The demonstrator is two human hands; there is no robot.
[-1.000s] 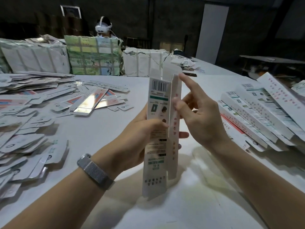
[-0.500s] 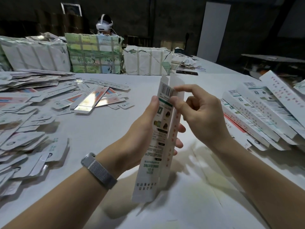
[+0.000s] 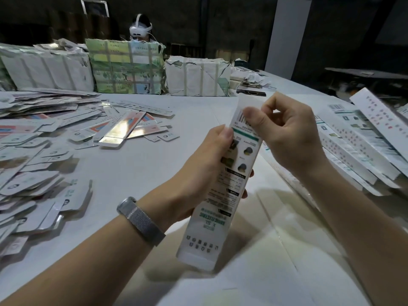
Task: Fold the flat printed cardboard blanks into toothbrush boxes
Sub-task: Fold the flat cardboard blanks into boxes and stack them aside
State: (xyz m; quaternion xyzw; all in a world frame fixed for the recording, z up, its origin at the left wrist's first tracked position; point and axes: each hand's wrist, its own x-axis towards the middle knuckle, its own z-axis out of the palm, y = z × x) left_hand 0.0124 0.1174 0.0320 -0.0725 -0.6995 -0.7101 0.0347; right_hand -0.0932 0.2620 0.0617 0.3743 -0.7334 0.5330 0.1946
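a long printed box is held above the white bench, tilted with its top leaning towards one o'clock and its lower end near six o'clock; the left hand is wrapped around the box's middle from nine o'clock, thumb laid on the printed face, fingertips showing past the far edge; a mesh watch band is worn on that wrist; the right hand is curled at the box's top end, at about one o'clock, its thumb pressed on the barcode panel and the top flap pinched between thumb and fingers; both grips are thus clenched on the box; loose flat blanks are scattered over the bench from eight to ten o'clock, some with shiny faces; folded boxes are piled at three o'clock; wrapped bundles are lined up along the far side at eleven to twelve o'clock; behind them a person wearing a white headset is partly seen.
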